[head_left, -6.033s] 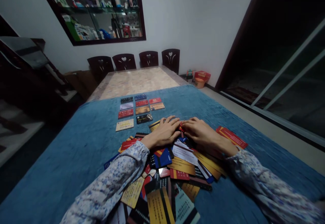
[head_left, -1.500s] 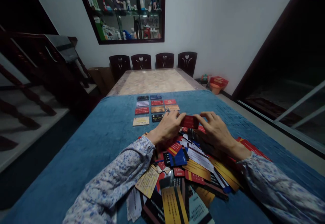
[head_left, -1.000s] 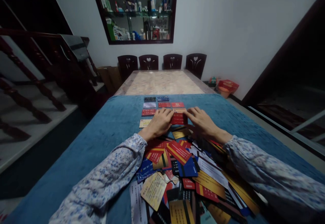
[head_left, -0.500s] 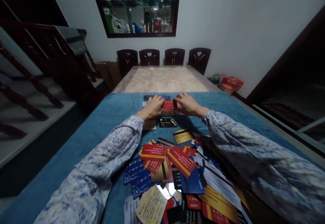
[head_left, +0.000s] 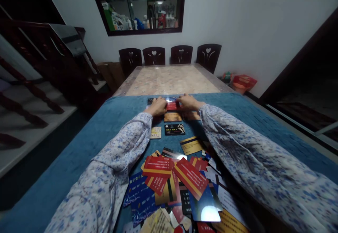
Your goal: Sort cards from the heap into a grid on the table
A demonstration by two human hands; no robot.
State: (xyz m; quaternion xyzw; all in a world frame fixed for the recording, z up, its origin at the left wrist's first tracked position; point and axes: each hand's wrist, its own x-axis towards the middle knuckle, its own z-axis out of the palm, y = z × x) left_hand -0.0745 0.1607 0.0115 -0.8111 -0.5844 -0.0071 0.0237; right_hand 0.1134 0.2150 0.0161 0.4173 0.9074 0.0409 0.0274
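My left hand and my right hand rest at either end of a red card in the far rows on the blue cloth, fingers bent and closed on its edges. Behind it lies a dark card. Nearer are a gold-orange card, a second one by my right wrist, a black VIP card and a cream card. A gold card lies by a loose pile with red cards and blue cards.
Beneath the cards is a blue cloth over the near part of a long table. Dark chairs stand at its far end. A stair railing is on the left, and a red bag is on the floor at right.
The red card has been lowered flat behind the gold-orange card, which now shows fully. Both hands have moved slightly away with it, and the view has tilted down a little.
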